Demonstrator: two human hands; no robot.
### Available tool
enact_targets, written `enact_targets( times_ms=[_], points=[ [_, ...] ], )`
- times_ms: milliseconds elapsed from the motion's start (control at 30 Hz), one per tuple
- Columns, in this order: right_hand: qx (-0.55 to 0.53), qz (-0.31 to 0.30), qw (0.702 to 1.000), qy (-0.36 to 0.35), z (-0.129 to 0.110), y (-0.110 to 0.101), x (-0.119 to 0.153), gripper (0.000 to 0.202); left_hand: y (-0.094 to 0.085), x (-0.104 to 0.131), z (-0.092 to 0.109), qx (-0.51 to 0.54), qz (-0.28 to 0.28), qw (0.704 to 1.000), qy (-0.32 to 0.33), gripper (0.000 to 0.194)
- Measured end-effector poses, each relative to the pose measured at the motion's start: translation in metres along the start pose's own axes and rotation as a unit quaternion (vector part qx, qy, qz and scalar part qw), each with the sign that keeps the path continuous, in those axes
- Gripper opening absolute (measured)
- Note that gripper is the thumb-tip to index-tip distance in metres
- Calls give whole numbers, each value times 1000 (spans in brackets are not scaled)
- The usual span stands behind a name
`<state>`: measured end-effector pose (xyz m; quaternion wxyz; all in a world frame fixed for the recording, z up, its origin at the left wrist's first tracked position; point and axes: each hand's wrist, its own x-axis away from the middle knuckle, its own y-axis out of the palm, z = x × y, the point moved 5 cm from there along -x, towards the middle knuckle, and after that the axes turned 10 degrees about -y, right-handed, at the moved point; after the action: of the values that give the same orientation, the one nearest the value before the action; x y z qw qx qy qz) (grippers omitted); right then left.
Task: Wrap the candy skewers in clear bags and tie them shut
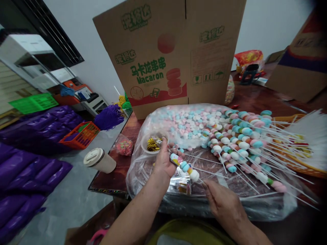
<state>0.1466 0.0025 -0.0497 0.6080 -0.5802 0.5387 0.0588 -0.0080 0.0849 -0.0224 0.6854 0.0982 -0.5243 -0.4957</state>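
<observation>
Head view looks down on a dark table covered by a clear plastic sheet. Left hand is closed around the top of a candy skewer, which carries about 4 pastel marshmallow pieces and slants toward 4 o'clock. Right hand sits at 5 o'clock from it, fingers curled low near the thin stick end; whether it pinches the stick I cannot tell. At 11 o'clock from the left hand stands a small bowl of gold twist ties. Loose marshmallows are heaped at 12 o'clock, and finished skewers fan out toward 2 o'clock. A Macaron carton stands behind the heap; a lidded paper cup lies at 9 o'clock. To do this step well, I judge the skewer should stay level and firmly gripped near the candy so the pieces do not slide, with the stick kept away from the sheet.
</observation>
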Motion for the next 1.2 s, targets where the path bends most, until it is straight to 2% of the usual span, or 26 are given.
enact_targets(
  times_ms=[67, 133, 233, 333, 400, 433, 533, 633, 700, 767, 867, 967, 1100, 1200],
  points=[
    [-55, -18, 997, 42, -1, 3, -1, 15, 3, -1, -3, -25, -21, 999, 43, 42],
    [-166, -64, 977, 115, -2, 10, -2, 19, 3, -1, -7, -41, -35, 996, 75, 45],
    [-349, -117, 896, 250, -4, 22, 2, 29, 0, -2, -15, -62, -81, 993, 63, 51],
    [-475, -115, 797, 355, -6, 29, 9, 35, 1, 1, -16, -86, -154, 983, 43, 53],
    [-518, -117, 759, 378, -8, 30, 10, 37, 4, 3, -11, -92, -183, 978, 50, 52],
    [-527, -122, 751, 379, -9, 31, 10, 38, 6, 5, -9, -96, -192, 975, 58, 51],
    [-514, -124, 770, 357, -13, 31, 6, 38, 13, 8, -14, -108, -209, 969, 74, 46],
    [-439, -86, 834, 321, -9, 33, -1, 35, 10, 8, -40, -128, -182, 973, 64, 40],
    [-371, -39, 881, 292, -2, 32, -4, 30, 0, 6, -60, -134, -149, 979, 37, 42],
    [-313, -12, 909, 274, 7, 32, -4, 28, -11, 4, -71, -131, -133, 982, 2, 44],
    [-241, -34, 938, 246, 17, 30, 0, 26, -22, 2, -57, -132, -128, 983, 1, 49],
    [-170, -49, 965, 195, 18, 26, -4, 24, -18, 0, -36, -110, -130, 985, 14, 50],
    [-113, -18, 978, 173, 12, 28, -18, 23, -6, -2, -45, -65, -68, 995, 18, 33],
    [-140, 1, 970, 198, 14, 25, -24, 18, -3, -4, -51, -36, -29, 999, 25, 30]
  ],
)
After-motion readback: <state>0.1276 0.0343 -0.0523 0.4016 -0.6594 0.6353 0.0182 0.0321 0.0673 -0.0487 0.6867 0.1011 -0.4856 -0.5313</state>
